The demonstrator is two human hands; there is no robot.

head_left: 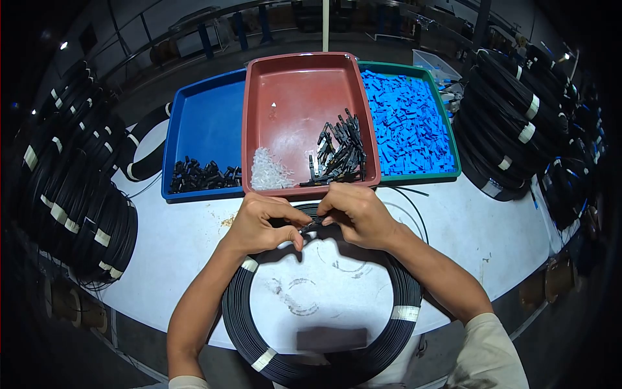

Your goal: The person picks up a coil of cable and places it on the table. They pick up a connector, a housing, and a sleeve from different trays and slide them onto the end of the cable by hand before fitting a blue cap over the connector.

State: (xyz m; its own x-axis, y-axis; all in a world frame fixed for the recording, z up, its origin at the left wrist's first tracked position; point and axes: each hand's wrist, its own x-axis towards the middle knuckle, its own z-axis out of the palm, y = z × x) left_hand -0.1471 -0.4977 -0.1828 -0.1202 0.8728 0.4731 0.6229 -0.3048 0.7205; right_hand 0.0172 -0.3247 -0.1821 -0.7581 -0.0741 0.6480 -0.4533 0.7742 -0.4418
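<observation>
Both of my hands meet above the far side of a taped coil of black cable (pixel 240 311). Between their fingertips is a small black connector (pixel 312 226). My left hand (pixel 265 223) pinches its left end with thumb and fingers, and my right hand (pixel 358 214) closes on its right end. Just beyond my hands stands a red tray (pixel 285 84) with black connector parts (pixel 340 152) at its right and small clear pieces (pixel 269 170) at its lower left. The finer details of the connector are hidden by my fingers.
A blue tray (pixel 207 123) with black pieces (pixel 202 175) is at the left; a green tray (pixel 459 170) full of blue pieces (pixel 408 123) is at the right. Stacked cable coils rise at left (pixel 71 207) and right (pixel 512 123) of the white table (pixel 479 227).
</observation>
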